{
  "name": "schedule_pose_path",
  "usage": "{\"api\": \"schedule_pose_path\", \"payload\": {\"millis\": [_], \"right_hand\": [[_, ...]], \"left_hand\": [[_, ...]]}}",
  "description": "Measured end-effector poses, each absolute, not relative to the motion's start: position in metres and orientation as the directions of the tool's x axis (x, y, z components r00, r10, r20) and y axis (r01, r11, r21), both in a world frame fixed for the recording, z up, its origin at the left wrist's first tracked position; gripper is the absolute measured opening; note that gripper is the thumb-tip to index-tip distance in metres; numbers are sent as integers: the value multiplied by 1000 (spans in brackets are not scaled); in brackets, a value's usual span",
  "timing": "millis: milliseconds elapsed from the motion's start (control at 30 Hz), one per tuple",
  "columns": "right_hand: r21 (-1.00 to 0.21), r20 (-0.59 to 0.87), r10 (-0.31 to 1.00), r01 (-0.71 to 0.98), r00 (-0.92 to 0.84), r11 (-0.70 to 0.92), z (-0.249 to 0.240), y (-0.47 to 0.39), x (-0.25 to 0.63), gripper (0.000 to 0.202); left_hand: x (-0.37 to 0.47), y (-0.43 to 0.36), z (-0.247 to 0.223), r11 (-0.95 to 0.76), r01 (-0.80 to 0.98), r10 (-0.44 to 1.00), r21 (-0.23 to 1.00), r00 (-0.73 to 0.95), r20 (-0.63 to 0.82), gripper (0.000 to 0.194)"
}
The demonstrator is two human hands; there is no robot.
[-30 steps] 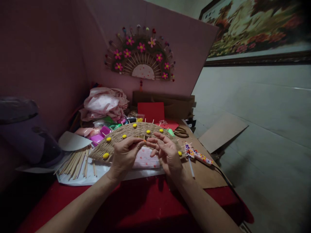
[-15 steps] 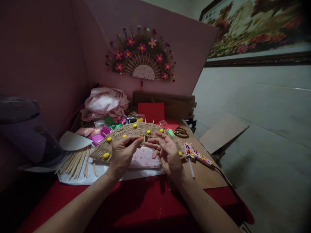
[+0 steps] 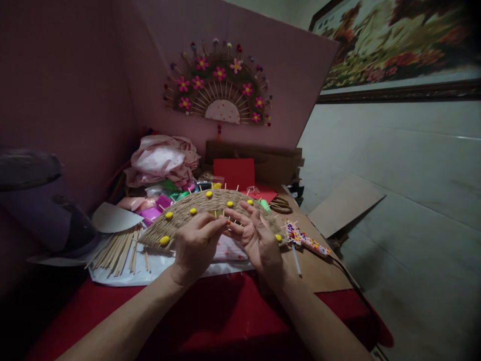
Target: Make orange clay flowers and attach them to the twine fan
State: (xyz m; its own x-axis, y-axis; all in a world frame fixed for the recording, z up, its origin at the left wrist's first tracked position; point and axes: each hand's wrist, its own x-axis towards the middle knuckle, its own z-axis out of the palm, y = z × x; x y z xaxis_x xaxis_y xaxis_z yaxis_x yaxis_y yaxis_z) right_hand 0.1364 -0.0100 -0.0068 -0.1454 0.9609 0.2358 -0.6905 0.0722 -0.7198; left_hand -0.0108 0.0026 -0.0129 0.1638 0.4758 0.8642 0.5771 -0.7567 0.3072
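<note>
Red tbl [image 3: 221,321] w/ twine fan [image 3: 201,202]; L hand [image 3: 196,244] pinches orange bit [image 3: 229,221].

The left hand [image 3: 197,243], toward seven o'clock from the centre, is bare, as is the right hand [image 3: 259,243], toward five. Both have slender fingers and narrow wrists. The left forearm [image 3: 128,311] and right forearm [image 3: 319,321], uncovered too, widen toward the lower edge. Nail details are too small to tell.

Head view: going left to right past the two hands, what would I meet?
Purple container, loose wooden sticks, left hand, right hand, flower-patterned glue gun, leaning board.
</note>
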Motion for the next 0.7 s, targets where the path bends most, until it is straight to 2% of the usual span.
{"api": "schedule_pose_path", "payload": {"millis": [67,233,400,500,567,700], "right_hand": [[-717,246,954,-694,-170,61,-7,-11,136,43],[-728,248,948,-684,-199,47,-8,-12,136,59],[-732,255,942,-680,-220,40,-8,-12,137,65],[-723,240,946,-690,-220,23,-7,-11,137,70],[-715,240,947,-698,-214,24,-6,-10,137,72],[-717,256,941,-696,-221,32,-6,-10,137,74]], "left_hand": [[-10,2,-14,-724,639,482,259,201,852,15],[-12,5,-14,-756,506,508,415,54,860,14],[-13,5,-15,-744,542,547,390,158,822,14],[-14,7,-15,-764,474,535,438,85,840,15],[-15,8,-16,-765,488,514,420,71,855,15],[-15,8,-15,-738,574,542,356,190,819,16]]}}
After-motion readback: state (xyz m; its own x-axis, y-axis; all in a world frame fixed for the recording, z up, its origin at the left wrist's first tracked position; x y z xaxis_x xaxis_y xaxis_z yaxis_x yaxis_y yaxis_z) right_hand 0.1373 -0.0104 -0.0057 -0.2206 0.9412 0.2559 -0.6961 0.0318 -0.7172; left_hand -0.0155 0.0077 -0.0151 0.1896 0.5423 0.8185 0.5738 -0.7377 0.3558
